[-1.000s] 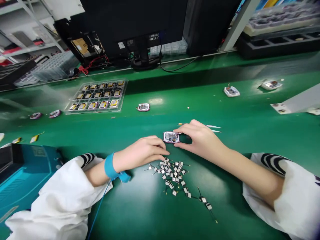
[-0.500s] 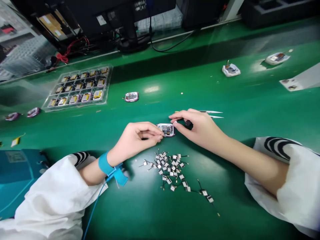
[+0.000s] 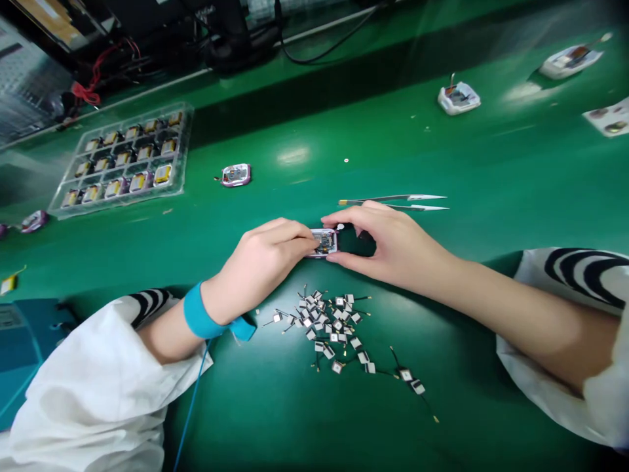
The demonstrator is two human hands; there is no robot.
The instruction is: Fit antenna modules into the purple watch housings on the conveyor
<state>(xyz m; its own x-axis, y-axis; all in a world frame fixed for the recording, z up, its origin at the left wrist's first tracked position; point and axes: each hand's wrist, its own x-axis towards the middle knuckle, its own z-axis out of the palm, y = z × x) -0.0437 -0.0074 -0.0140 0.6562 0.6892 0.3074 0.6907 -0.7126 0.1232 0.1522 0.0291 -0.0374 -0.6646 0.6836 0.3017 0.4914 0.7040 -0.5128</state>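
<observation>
1. Wired antenna pieces (image 3: 329, 326) lie heaped nearest, just below the hands.
2. Left hand (image 3: 268, 263) and right hand (image 3: 388, 249) pinch a circuit module (image 3: 325, 242) from both sides above the green bench (image 3: 466, 164), fingers closed on its edges; the close work calls for a steady hold.
3. Unlike earlier, left fingertips now reach the module, and steel tweezers (image 3: 393, 200) lie clear of the right hand.
4. Farther off: a battery tray (image 3: 183, 154).

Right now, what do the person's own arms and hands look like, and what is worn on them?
The left hand and right hand are bare. The left sleeve and right sleeve are white, with curved black stripes. A blue wrist strap circles the left wrist, trailing a thin blue cord.
</observation>
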